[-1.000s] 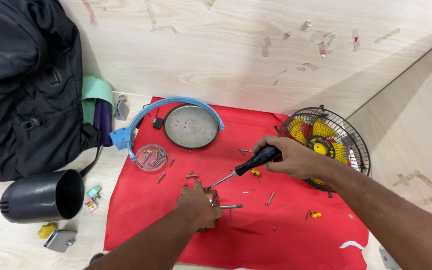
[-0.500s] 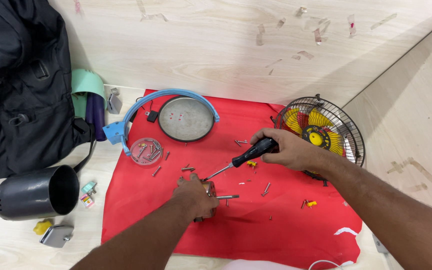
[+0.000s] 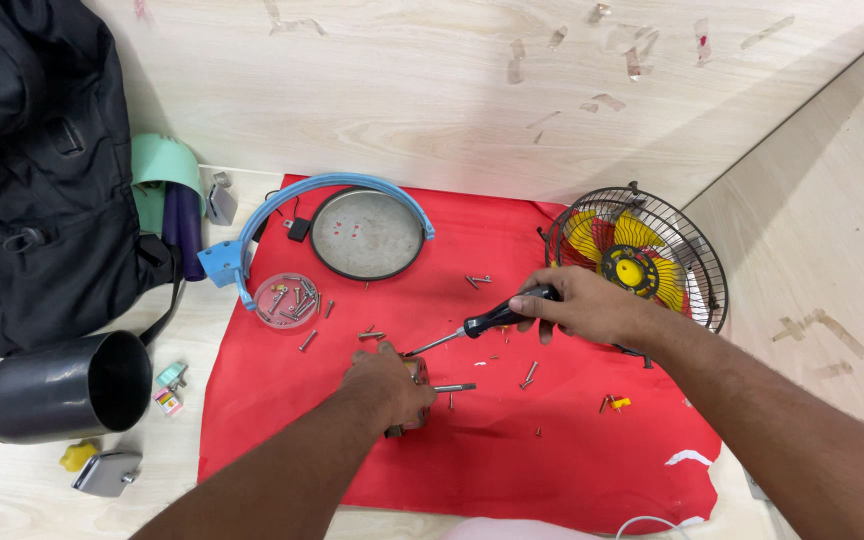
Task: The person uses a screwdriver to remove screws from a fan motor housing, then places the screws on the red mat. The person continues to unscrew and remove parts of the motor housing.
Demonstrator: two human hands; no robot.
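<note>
My left hand (image 3: 388, 384) presses down on a small motor part (image 3: 415, 371) lying on the red cloth (image 3: 552, 460), with a metal shaft (image 3: 453, 387) sticking out to its right. My right hand (image 3: 584, 305) grips a black-handled screwdriver (image 3: 493, 319), and its tip points down-left at the part under my left hand. Loose screws (image 3: 372, 334) lie scattered on the cloth around both hands.
A caged fan with yellow blades (image 3: 639, 268) sits at the right. A round metal plate (image 3: 366, 233) with a blue arc (image 3: 252, 228) and a clear dish of screws (image 3: 286, 300) lie behind. At left are a black bag (image 3: 32, 180) and a black cylinder housing (image 3: 62, 388).
The view shifted slightly as my head moved. Both hands have stayed in about the same places on the cloth, with the screwdriver tip still at the part under my left hand.
</note>
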